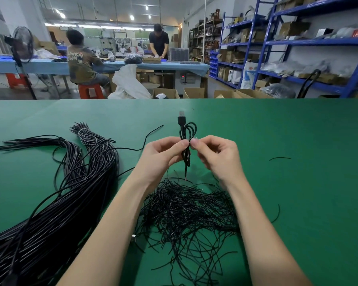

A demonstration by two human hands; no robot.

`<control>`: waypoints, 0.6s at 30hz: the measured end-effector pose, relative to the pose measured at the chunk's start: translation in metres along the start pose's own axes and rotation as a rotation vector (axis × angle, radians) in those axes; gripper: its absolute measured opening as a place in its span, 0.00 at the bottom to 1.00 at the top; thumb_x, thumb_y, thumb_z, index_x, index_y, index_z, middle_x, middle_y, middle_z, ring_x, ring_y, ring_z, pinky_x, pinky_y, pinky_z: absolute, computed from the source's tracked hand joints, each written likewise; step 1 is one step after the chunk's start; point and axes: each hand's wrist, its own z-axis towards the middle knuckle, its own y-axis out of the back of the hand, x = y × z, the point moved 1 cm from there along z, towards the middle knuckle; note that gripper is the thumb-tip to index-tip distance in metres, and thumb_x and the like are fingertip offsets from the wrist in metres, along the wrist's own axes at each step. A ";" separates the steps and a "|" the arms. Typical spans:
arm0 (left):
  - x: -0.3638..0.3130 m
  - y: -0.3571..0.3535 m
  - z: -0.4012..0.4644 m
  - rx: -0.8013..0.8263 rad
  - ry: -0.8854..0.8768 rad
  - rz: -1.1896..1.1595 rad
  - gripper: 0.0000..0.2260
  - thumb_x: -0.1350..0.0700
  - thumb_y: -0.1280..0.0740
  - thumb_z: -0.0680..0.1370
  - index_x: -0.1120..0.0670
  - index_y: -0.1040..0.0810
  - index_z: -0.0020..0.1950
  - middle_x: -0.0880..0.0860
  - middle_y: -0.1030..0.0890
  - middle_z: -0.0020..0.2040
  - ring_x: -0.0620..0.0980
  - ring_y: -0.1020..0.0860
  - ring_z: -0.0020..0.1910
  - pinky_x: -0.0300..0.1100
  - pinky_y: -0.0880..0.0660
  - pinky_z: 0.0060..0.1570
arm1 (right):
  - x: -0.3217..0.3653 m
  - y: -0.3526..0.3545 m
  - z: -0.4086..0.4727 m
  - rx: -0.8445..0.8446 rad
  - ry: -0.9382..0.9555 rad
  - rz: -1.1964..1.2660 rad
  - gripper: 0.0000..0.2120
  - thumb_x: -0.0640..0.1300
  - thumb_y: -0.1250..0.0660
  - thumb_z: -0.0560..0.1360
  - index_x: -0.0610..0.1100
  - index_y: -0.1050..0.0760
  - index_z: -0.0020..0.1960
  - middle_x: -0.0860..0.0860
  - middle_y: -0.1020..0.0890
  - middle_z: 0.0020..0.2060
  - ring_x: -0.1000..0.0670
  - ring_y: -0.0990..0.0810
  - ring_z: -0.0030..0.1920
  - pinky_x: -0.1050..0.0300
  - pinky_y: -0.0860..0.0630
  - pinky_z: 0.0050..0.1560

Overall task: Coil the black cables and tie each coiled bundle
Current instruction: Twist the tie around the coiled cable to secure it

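Surface: green felt-like mat (277, 141) on a workbench in a workshop, blue shelving and two other workers far behind it.
Coiled cable: a black USB cable (186, 131) held upright above the mat's middle, folded into a few narrow loops, its USB plug (181, 118) sticking up and one bare end hanging below the hands.
Left hand: the left hand (163, 153) pinches the bundle's waist, thumb and forefinger clamped on it.
Right hand: the right hand (215, 153) pinches at the same waist, fingertips pressed together on what looks like a thin twist tie; too small to be sure.
Stage: coiling of this cable looks finished, tying under way.
Done: no finished, tied coils are visible on the mat.
Left to do: a thick sheaf of long black cables (60, 203) lies left of the hands, smooth, glossy, round-jacketed, bound near its far end by a pale band.
Ties: a tangled heap of thin black wire ties (186, 213) lies on the mat just below the hands, stiff, hair-fine and kinked.
Stray: one loose tie (280, 158) right of the hands.
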 end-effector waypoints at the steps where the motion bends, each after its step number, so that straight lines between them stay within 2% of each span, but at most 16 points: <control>1: 0.000 -0.002 0.000 -0.034 -0.085 0.072 0.10 0.54 0.26 0.71 0.58 0.16 0.48 0.57 0.15 0.47 0.49 0.19 0.47 0.42 0.21 0.54 | -0.001 -0.003 0.000 -0.017 -0.101 0.122 0.11 0.41 0.27 0.77 0.44 0.19 0.36 0.54 0.25 0.25 0.57 0.32 0.26 0.68 0.37 0.25; 3: 0.002 -0.004 0.000 -0.052 -0.256 0.228 0.04 0.58 0.26 0.75 0.55 0.16 0.48 0.53 0.14 0.46 0.47 0.17 0.46 0.40 0.21 0.52 | -0.002 -0.007 0.000 -0.017 -0.343 0.361 0.11 0.40 0.30 0.79 0.42 0.20 0.37 0.52 0.26 0.27 0.58 0.32 0.25 0.69 0.41 0.20; 5: 0.002 -0.003 0.000 -0.030 -0.373 0.375 0.04 0.60 0.27 0.76 0.55 0.15 0.51 0.50 0.13 0.47 0.47 0.16 0.47 0.39 0.21 0.51 | -0.005 -0.009 0.000 0.025 -0.598 0.610 0.10 0.38 0.34 0.80 0.40 0.22 0.39 0.51 0.27 0.28 0.58 0.33 0.23 0.68 0.42 0.17; 7: 0.004 0.000 -0.001 -0.025 -0.376 0.445 0.04 0.60 0.27 0.77 0.55 0.15 0.51 0.50 0.13 0.46 0.47 0.16 0.47 0.38 0.21 0.50 | -0.005 -0.010 0.000 0.067 -0.769 0.733 0.10 0.38 0.35 0.80 0.40 0.24 0.40 0.51 0.28 0.28 0.59 0.33 0.23 0.68 0.42 0.15; 8: 0.005 0.001 -0.001 -0.039 -0.332 0.427 0.04 0.60 0.27 0.77 0.54 0.15 0.50 0.49 0.13 0.45 0.45 0.16 0.46 0.37 0.21 0.49 | -0.006 -0.010 0.000 0.075 -0.771 0.663 0.09 0.39 0.34 0.80 0.40 0.24 0.41 0.51 0.27 0.29 0.59 0.32 0.24 0.69 0.41 0.16; 11: 0.010 0.004 -0.001 -0.142 -0.072 0.237 0.01 0.57 0.27 0.77 0.52 0.16 0.47 0.46 0.15 0.41 0.42 0.19 0.42 0.38 0.24 0.46 | -0.008 -0.007 0.001 0.036 -0.481 0.160 0.04 0.44 0.30 0.80 0.44 0.19 0.48 0.51 0.16 0.40 0.56 0.24 0.29 0.67 0.31 0.24; 13: 0.010 0.007 0.000 -0.141 0.075 0.054 0.04 0.56 0.28 0.77 0.55 0.17 0.48 0.49 0.17 0.41 0.46 0.23 0.40 0.39 0.26 0.46 | -0.006 0.000 0.000 0.076 -0.255 0.008 0.03 0.41 0.29 0.79 0.47 0.18 0.51 0.53 0.14 0.47 0.54 0.19 0.34 0.64 0.26 0.29; 15: 0.008 0.009 0.000 -0.107 0.145 -0.023 0.05 0.55 0.29 0.77 0.56 0.17 0.50 0.51 0.19 0.41 0.47 0.25 0.38 0.40 0.29 0.45 | -0.004 0.007 -0.001 0.162 -0.108 -0.094 0.08 0.37 0.28 0.78 0.49 0.17 0.49 0.55 0.14 0.46 0.54 0.18 0.37 0.62 0.23 0.32; 18: 0.005 0.009 -0.001 -0.038 0.213 -0.014 0.05 0.53 0.30 0.77 0.53 0.16 0.48 0.49 0.18 0.41 0.44 0.23 0.36 0.40 0.29 0.44 | -0.001 0.010 -0.001 0.140 -0.039 -0.176 0.05 0.40 0.23 0.74 0.51 0.15 0.45 0.53 0.13 0.42 0.53 0.18 0.35 0.60 0.24 0.31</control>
